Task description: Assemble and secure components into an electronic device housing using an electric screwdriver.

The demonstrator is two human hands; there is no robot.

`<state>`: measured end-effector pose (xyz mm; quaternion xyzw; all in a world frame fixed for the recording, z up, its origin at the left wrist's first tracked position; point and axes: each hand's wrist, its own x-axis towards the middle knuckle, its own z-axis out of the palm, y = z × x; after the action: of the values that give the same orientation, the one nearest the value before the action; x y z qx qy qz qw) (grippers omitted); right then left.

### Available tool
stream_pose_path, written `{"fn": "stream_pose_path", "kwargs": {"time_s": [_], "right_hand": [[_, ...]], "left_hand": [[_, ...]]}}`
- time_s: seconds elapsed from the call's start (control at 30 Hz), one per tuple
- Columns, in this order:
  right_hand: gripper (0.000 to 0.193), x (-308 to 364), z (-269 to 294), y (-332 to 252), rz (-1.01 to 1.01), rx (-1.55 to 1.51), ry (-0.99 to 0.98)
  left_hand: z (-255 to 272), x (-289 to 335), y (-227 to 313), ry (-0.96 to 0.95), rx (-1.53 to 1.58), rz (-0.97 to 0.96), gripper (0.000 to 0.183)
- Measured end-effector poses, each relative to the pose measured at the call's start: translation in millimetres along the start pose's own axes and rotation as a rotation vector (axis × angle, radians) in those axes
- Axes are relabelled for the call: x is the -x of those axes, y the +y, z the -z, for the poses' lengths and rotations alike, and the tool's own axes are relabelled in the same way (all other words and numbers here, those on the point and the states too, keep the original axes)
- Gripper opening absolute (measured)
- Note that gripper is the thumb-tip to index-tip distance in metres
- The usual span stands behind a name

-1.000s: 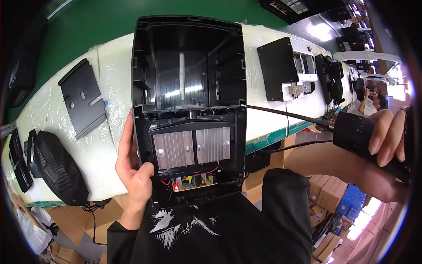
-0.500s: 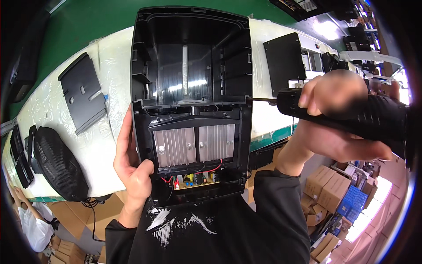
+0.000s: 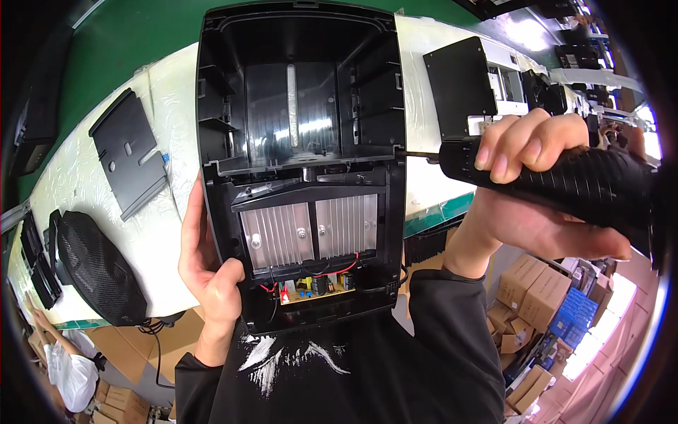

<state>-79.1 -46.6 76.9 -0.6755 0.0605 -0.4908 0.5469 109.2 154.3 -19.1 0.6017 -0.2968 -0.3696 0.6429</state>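
A large black plastic housing (image 3: 385,212) stands in front of me, its open side showing two ribbed metal heat sinks (image 3: 279,233) and a small circuit board (image 3: 311,291) with red wires. My left hand (image 3: 215,275) grips the housing's left edge, thumb in front and fingers behind. My right hand (image 3: 526,162) is wrapped round a black electric screwdriver (image 3: 586,177), held level. Its thin bit (image 3: 420,154) reaches the right side of the housing, near the middle ledge. Whether the tip sits in a screw is hidden.
On the white-covered table (image 3: 176,92), a black slotted plate (image 3: 131,152) and a black mesh-covered part (image 3: 99,265) lie at left. A black panel (image 3: 459,88) stands at right. Cardboard boxes (image 3: 533,290) and a blue crate (image 3: 573,311) are lower right; another person (image 3: 70,367) is lower left.
The housing has shifted slightly left and tilted a little. My right hand keeps the screwdriver bit at its right side; my left hand keeps its grip.
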Motion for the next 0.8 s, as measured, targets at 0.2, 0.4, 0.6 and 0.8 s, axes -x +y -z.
{"fn": "stream_pose_path", "kwargs": {"time_s": [0.2,0.4,0.6,0.8], "right_hand": [[0.086,-1.2,0.7,-2.4,-0.009,-0.036,-0.062],[0.087,-0.2,1.1,-5.4,0.007,-0.002,0.016],[0.089,0.4,5.5,-3.8,0.025,0.123,-0.106],[0.087,2.3,-7.4,11.8,0.010,-0.044,0.030]], "left_hand": [[-4.1,-0.5,-0.1,0.044,-0.015,0.006,0.091],[-3.6,1.6,-0.9,0.041,-0.017,0.006,0.091],[-3.0,-0.2,-1.7,0.029,-0.009,0.034,0.090],[-0.3,0.3,1.8,0.056,0.003,0.018,0.091]]}}
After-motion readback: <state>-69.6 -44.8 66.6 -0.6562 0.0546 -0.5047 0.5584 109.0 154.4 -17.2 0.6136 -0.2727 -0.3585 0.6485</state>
